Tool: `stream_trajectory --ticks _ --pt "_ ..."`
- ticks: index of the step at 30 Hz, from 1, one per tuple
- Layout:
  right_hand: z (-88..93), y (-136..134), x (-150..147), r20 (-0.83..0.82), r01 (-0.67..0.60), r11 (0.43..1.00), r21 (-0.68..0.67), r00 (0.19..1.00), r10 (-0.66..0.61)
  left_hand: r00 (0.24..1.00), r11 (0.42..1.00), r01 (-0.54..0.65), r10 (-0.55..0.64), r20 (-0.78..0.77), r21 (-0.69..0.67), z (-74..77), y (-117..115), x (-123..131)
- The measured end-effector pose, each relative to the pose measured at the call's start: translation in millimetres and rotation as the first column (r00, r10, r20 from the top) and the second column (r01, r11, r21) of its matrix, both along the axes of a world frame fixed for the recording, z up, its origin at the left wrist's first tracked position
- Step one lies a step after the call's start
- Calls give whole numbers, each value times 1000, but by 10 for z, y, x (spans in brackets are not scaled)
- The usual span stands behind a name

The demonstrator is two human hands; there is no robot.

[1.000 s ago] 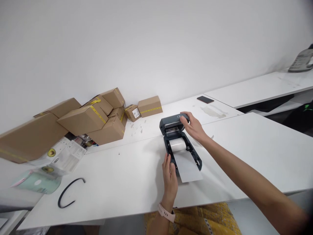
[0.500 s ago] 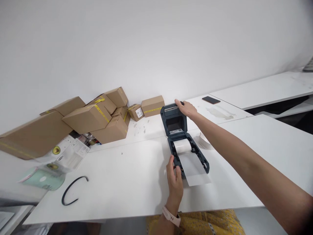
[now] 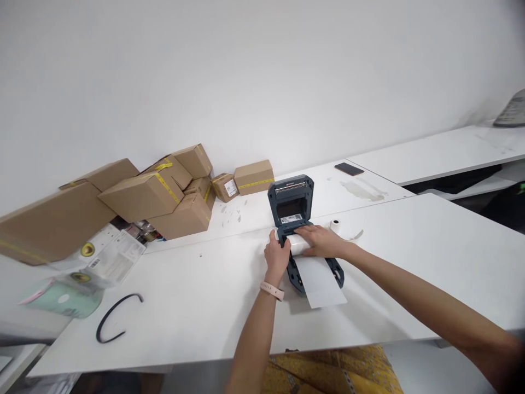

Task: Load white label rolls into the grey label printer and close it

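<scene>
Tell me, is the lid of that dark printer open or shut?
Open: the lid stands raised at the far end of the printer, and part of the white roll inside shows.

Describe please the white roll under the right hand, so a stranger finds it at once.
On the white table, find the dark device with the raised lid. In its base, partly covered by the right hand, lies the white roll. It is far wider than the small roll beside the device, and a broad sheet stretches from it toward the person.
</scene>
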State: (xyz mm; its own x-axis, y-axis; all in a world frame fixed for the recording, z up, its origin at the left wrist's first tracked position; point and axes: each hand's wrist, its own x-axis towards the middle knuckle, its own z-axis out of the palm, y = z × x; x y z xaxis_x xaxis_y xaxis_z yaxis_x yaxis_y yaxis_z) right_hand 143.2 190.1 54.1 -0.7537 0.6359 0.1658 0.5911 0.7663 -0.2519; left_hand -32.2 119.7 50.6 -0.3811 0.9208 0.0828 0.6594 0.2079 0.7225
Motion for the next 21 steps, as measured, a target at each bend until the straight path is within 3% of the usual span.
stream_trajectory --ticks 3,5,8,11,13,17,21 --pt "16 78 -105 129 -11 999 48 992 5 996 1000 18 -17 -86 18 -31 18 11" --pt "67 134 -126 113 -26 999 26 993 22 991 998 49 -45 -124 33 -64 1 5" --pt "174 260 -92 -128 -23 995 -100 992 10 988 998 57 -52 -146 27 -104 -15 -4" --pt "265 439 -63 -400 34 975 -222 908 -122 988 999 44 -39 -151 31 -138 -15 -3" --pt "296 560 -76 -466 64 958 -280 863 -194 986 997 48 -39 -161 53 -159 -14 -1" --pt "310 709 -131 -454 87 950 -301 863 -223 979 998 56 -48 -197 36 -180 -10 -7" --pt "288 640 -110 -402 54 965 -257 902 -158 969 998 63 -58 -240 11 -173 -7 -14"
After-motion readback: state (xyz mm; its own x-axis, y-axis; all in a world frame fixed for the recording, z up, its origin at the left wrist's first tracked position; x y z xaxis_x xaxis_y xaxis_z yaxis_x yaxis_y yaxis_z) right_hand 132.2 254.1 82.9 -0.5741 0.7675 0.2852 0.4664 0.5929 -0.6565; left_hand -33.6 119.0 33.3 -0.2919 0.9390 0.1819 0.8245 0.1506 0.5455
